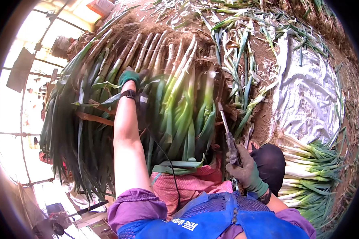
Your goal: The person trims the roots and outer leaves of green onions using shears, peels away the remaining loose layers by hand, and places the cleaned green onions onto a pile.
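Observation:
A thick row of long green onions [181, 93] lies in front of me, roots pointing away and leaves toward me. My left hand [130, 76], in a green glove, is stretched forward with its fingers curled on the white stalk of a green onion. The fingertips are partly hidden and a little blurred. On the right, my gloved right hand [245, 169] grips an air blow gun [231, 145] by its handle. The gun's thin metal nozzle points up and away, just right of the row.
Trimmed green onions [307, 175] are piled at the lower right, beside a white plastic sheet [307, 91]. Peeled leaves [245, 59] litter the soil. A pink woven cloth [179, 185] covers my lap, with a thin black cable across it. Metal framing stands at the left.

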Demonstrator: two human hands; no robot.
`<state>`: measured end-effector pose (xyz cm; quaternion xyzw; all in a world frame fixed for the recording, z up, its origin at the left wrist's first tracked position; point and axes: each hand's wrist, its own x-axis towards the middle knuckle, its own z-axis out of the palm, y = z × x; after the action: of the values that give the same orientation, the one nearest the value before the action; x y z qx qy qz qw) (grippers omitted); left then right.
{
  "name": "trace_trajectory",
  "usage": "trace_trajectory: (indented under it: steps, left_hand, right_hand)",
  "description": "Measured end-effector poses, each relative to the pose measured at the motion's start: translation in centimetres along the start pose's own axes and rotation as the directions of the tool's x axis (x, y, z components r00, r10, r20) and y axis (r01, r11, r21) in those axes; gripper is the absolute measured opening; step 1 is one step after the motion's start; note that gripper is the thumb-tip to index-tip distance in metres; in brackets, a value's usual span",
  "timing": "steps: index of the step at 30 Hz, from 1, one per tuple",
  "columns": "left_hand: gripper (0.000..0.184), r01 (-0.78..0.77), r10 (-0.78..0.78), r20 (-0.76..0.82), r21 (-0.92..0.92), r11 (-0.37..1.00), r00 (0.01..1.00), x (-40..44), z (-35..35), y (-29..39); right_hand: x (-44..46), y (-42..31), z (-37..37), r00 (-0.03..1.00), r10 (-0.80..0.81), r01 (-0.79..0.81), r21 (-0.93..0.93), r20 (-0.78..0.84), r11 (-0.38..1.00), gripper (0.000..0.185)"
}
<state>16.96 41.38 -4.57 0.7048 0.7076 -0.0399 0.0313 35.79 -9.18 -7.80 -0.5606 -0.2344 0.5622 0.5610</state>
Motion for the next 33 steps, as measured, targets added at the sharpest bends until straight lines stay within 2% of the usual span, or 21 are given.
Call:
trace_trajectory:
  steps: [4,6,8,9,10,12,14,15,16,18,20,21,24,25,27,28,30,31,32,33]
  left_hand:
    - [0.109,0.011,-0.005,0.058,-0.093,0.996,0.998,-1.2,-0.9,-0.2]
    - [0.103,0.042,-0.034,0.072,-0.102,0.994,0.997,-1.1,-1.6,0.1]
    - [0.082,0.088,-0.066,0.172,-0.119,0.989,0.983,-1.7,-2.9,1.0]
    - [0.074,0.106,-0.082,0.162,-0.147,0.983,0.983,-2.3,-3.0,1.4]
    - [0.071,0.099,-0.085,0.197,-0.064,0.993,0.977,-1.7,-3.0,1.4]
    - [0.068,0.063,-0.064,0.326,0.014,0.998,0.943,-1.5,-3.5,1.5]
    - [0.076,0.062,-0.042,0.485,-0.026,0.998,0.874,1.1,-1.5,-0.9]
    - [0.07,-0.135,0.119,0.458,0.002,0.991,0.881,4.0,1.6,-3.3]
    - [0.068,0.066,0.006,0.536,-0.116,0.991,0.844,-0.1,-0.9,-1.7]
    - [0.067,0.134,-0.06,0.485,-0.12,0.984,0.872,-1.8,-1.8,-1.2]
    - [0.068,0.109,-0.056,0.449,-0.094,0.99,0.892,-1.6,-1.3,-1.5]
    - [0.067,0.047,-0.03,0.379,-0.035,0.998,0.925,-1.2,-0.9,-1.8]
    - [0.071,0.041,0.008,0.422,-0.108,0.993,0.906,-1.3,-1.1,-2.0]
    - [0.056,0.119,-0.028,0.492,-0.156,0.981,0.87,-4.1,-3.1,-0.2]
    - [0.044,-0.013,0.161,0.545,-0.265,0.964,0.823,-0.4,0.3,-3.0]
    - [0.044,-0.132,0.267,0.535,-0.277,0.952,0.802,-1.2,-0.1,-3.1]
    - [0.057,-0.362,0.47,0.495,-0.302,0.882,0.731,-2.9,-0.6,-3.3]
    - [0.058,-0.602,0.656,0.388,-0.267,0.752,0.648,-3.5,-0.8,-3.7]
    - [0.059,-0.796,0.811,0.289,-0.201,0.572,0.51,-4.0,-0.8,-4.2]
    - [0.06,-0.862,0.852,0.274,-0.126,0.491,0.445,-3.8,0.4,-4.8]
  right_hand:
    - [0.3,0.9,-0.5,1.0,0.02,-0.02,-0.056,-0.004,0.998,0.064]
    - [0.4,1.2,-0.6,1.0,-0.02,0.02,-0.083,0.004,0.996,0.06]
    - [0.4,1.1,-0.5,0.999,-0.044,0.045,-0.12,0.013,0.992,0.059]
    - [0.5,0.8,-0.3,1.0,-0.031,0.031,-0.107,0.004,0.994,0.058]
    - [0.4,0.5,-0.2,1.0,-0.017,0.016,-0.095,-0.006,0.995,0.058]
    - [0.5,0.5,-0.4,1.0,-0.011,0.009,-0.109,-0.016,0.994,0.057]
    - [0.8,1.0,-0.8,1.0,-0.027,0.026,-0.155,-0.008,0.988,0.057]
    - [1.1,0.9,-0.6,1.0,-0.023,0.02,-0.147,-0.017,0.989,0.057]
    - [1.2,0.7,-0.5,1.0,-0.013,0.01,-0.14,-0.025,0.99,0.058]
    - [1.5,0.6,-0.2,1.0,-0.001,-0.002,-0.12,-0.024,0.993,0.058]
    - [1.6,0.3,-0.1,1.0,0.007,-0.007,-0.106,0.001,0.994,0.059]
    - [1.7,0.3,0.1,1.0,0.013,-0.013,-0.095,-0.001,0.995,0.059]
    - [1.3,0.1,0.1,0.999,0.038,-0.038,-0.097,0.003,0.995,0.06]
    - [1.2,0.3,0.0,1.0,0.016,-0.017,-0.11,-0.007,0.994,0.06]
    - [0.9,1.0,0.2,1.0,-0.018,0.015,-0.131,-0.025,0.991,0.06]
    - [0.7,0.8,0.3,1.0,-0.013,0.01,-0.13,-0.019,0.991,0.06]
    - [0.7,0.0,0.3,1.0,-0.001,0.001,-0.139,0.002,0.99,0.06]
    - [0.7,0.6,0.3,1.0,-0.024,0.023,-0.173,-0.004,0.985,0.055]
    - [0.9,1.2,0.4,1.0,-0.014,0.015,-0.166,0.008,0.986,0.053]
    - [1.1,1.7,0.5,1.0,-0.003,0.006,-0.16,0.018,0.987,0.052]
